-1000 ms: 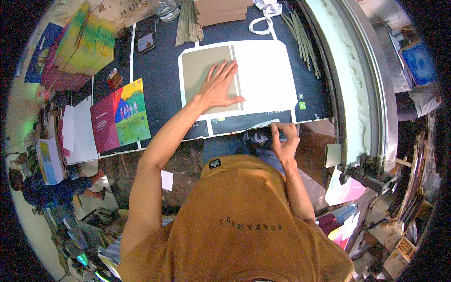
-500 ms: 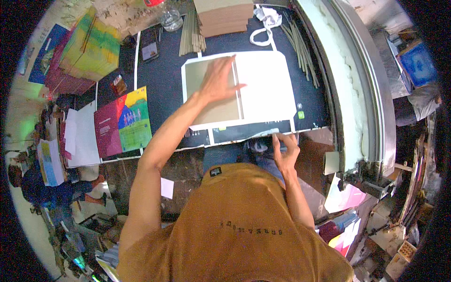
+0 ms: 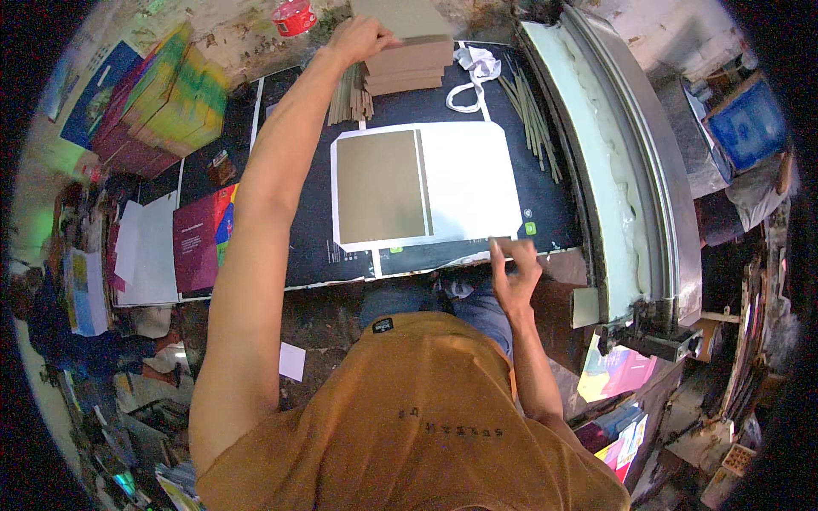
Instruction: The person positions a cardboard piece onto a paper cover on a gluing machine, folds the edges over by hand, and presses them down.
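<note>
My left hand (image 3: 358, 39) reaches to the back of the table, its fingers closed at the left edge of the top grey board (image 3: 413, 19) on a stack of cut boards (image 3: 409, 78). My right hand (image 3: 516, 271) is held at the table's front edge with thumb and fingers curled together; what they hold, if anything, cannot be made out. Between the hands lies a white sheet (image 3: 473, 179) with cut corners. A grey board (image 3: 379, 187) covers its left part, with a narrow grey strip (image 3: 426, 183) beside it across a thin white gap.
Bundles of thin board strips (image 3: 349, 98) and loose strips (image 3: 532, 119) flank the stack. White crumpled cloth or cord (image 3: 473, 72) lies nearby. A colourful printed cover (image 3: 198, 238) and piled books (image 3: 175, 98) stand left. A long metal machine (image 3: 656, 170) borders the right side.
My left hand has left the grey board on the white sheet and moved up and away to the stack at the back. My right hand stays near the front edge, fingers still curled.
</note>
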